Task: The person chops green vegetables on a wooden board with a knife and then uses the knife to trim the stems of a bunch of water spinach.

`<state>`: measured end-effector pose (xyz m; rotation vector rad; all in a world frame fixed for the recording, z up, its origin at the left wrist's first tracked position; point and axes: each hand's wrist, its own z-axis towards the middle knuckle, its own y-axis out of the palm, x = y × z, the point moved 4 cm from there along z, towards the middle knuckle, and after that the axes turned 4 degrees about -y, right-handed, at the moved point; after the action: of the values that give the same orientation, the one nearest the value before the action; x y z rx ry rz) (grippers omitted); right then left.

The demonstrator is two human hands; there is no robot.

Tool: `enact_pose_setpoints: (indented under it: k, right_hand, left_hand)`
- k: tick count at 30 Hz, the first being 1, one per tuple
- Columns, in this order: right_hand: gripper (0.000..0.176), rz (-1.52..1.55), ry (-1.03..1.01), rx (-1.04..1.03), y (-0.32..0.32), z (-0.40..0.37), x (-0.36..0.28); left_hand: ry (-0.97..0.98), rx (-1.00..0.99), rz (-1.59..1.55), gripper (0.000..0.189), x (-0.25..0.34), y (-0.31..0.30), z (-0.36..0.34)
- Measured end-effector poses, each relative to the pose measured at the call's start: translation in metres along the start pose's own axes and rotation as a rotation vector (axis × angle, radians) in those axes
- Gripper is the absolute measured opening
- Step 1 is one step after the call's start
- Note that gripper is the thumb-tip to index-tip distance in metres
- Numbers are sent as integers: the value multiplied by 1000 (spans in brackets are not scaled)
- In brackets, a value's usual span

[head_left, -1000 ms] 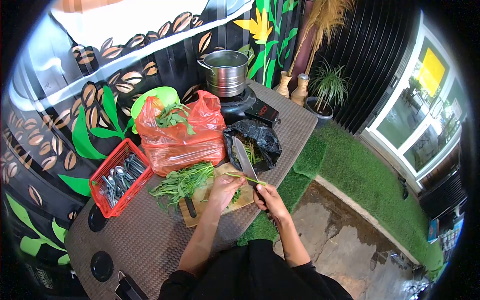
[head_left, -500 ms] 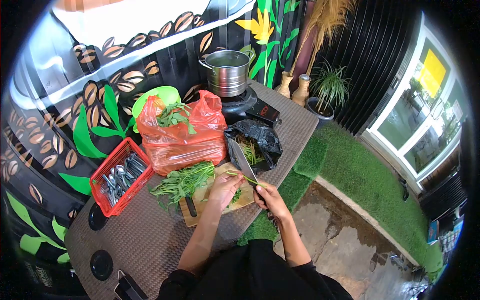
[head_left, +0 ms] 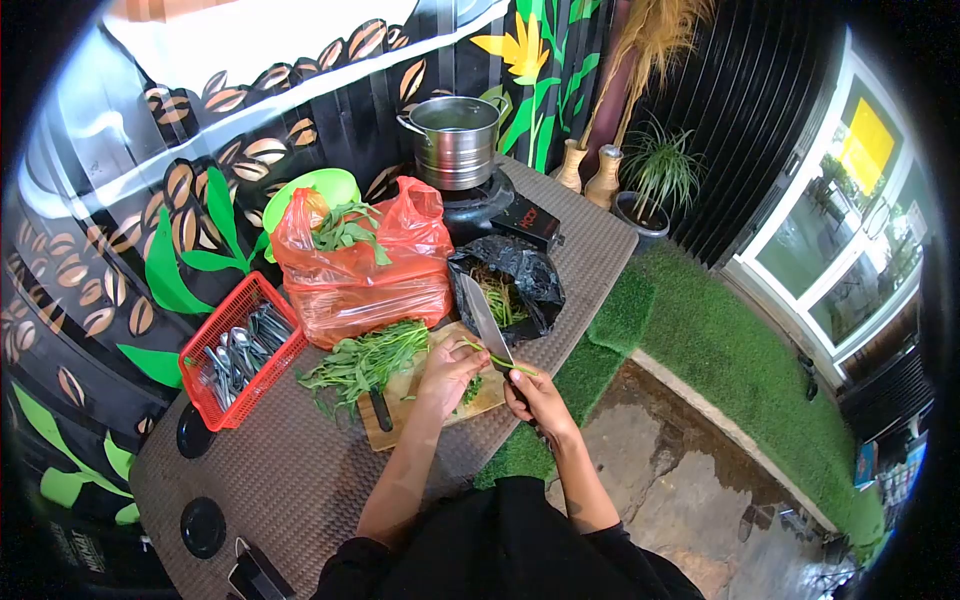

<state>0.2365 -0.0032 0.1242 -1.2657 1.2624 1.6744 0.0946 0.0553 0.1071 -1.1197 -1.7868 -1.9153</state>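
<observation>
My right hand (head_left: 537,397) grips the handle of a large knife (head_left: 483,319), its blade pointing up and away over the wooden cutting board (head_left: 405,403). My left hand (head_left: 448,370) pinches a thin green stem (head_left: 497,357) that crosses the blade near its heel. A pile of leafy greens (head_left: 366,362) lies on the board's left side. A few cut green bits (head_left: 472,390) lie on the board beneath my hands.
An orange plastic bag (head_left: 358,270) of greens and a black bag (head_left: 514,281) of trimmings sit behind the board. A red basket (head_left: 238,352) of cutlery is at left. A steel pot (head_left: 456,143) stands on a stove. The table edge drops to green turf (head_left: 700,340) at right.
Both hands and the knife shifted slightly up and left; the stem stays held across the blade.
</observation>
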Motion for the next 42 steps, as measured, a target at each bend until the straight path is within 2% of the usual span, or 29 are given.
enact_pose_setpoints:
  k: [8, 17, 25, 30, 33, 36, 42]
  right_hand:
    - [35, 23, 8, 28, -6, 1, 2]
    - [29, -48, -67, 22, 1, 4, -2]
    - [39, -68, -103, 24, 2, 3, -4]
    - [34, -61, -84, 45, 0, 1, -4]
    - [29, -27, -58, 71, 1, -1, -6]
    - [28, 2, -41, 85, -1, -1, -7]
    - [26, -18, -78, 39, -4, 2, -1]
  left_hand:
    - [-4, -8, -7, 6, 2, -6, 1]
    - [35, -47, -77, 4, -4, -6, 0]
    - [15, -75, -134, 6, -13, 0, -1]
    - [9, -153, -93, 5, -14, -1, 0]
    - [-19, -44, 38, 8, -8, -3, -3]
    - [-24, -12, 16, 7, 0, -1, -4]
    - [-49, -28, -46, 10, -7, -3, -2]
